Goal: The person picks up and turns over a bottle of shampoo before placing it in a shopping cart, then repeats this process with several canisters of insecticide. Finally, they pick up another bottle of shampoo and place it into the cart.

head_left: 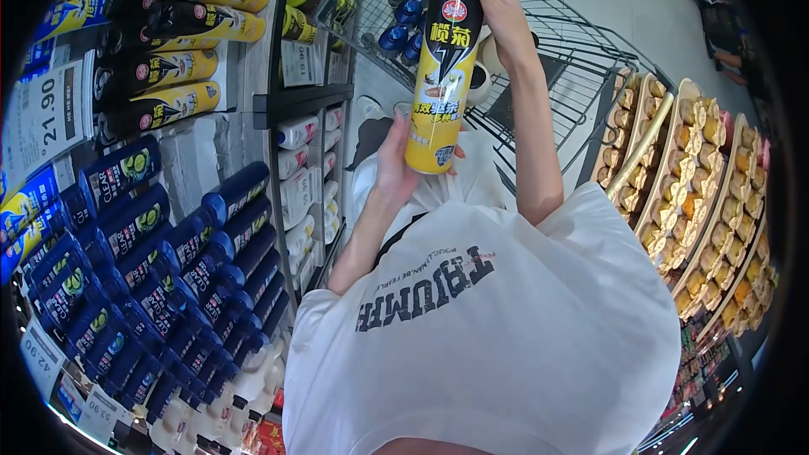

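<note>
A black and yellow insecticide spray can (444, 67) is upright in front of my chest, its printed label facing me. My right hand (504, 21) is closed around the black cap end, with the thumb near the top. Down by the yellow base, my left hand (396, 158) grips the can from the left, and some fingertips show on its far side. Behind the can stands a wire shopping cart (556, 13) holding several blue bottles (406, 24). A white round container (478, 82) is partly hidden behind the can.
At left, shelves hold several similar black and yellow cans (181, 67) and rows of dark blue shampoo bottles (152, 270). A price tag (57, 109) reads 21.90. Further shelves hold white bottles (295, 164). At right stands a tiered display of packaged goods (687, 177).
</note>
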{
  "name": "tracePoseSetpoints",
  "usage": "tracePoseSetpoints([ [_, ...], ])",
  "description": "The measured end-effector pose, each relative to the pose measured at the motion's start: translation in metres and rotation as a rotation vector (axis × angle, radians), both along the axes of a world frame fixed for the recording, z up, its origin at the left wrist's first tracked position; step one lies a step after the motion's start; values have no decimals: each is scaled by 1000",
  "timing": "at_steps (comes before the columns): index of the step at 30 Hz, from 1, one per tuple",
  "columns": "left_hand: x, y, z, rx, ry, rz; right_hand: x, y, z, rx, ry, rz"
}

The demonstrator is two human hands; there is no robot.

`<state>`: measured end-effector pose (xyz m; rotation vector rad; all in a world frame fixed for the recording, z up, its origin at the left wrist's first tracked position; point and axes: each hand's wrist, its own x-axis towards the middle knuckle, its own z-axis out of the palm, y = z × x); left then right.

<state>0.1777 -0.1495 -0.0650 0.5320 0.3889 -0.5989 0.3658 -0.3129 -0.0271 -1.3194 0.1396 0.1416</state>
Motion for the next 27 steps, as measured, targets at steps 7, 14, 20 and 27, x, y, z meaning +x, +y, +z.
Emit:
tracePoseSetpoints([
  [7, -8, -3, 25, 166, -247, -47, 1, 4, -12, 405, 145, -128],
  [14, -7, 0, 36, 10, -200, -36, -17, 33, -27, 1253, 146, 350],
  [20, -11, 3, 43, 137, -292, -43, -18, 52, -24, 1384, 111, 417],
  [27, -9, 2, 50, 165, -389, -48, -18, 55, -15, 1467, 116, 424],
])
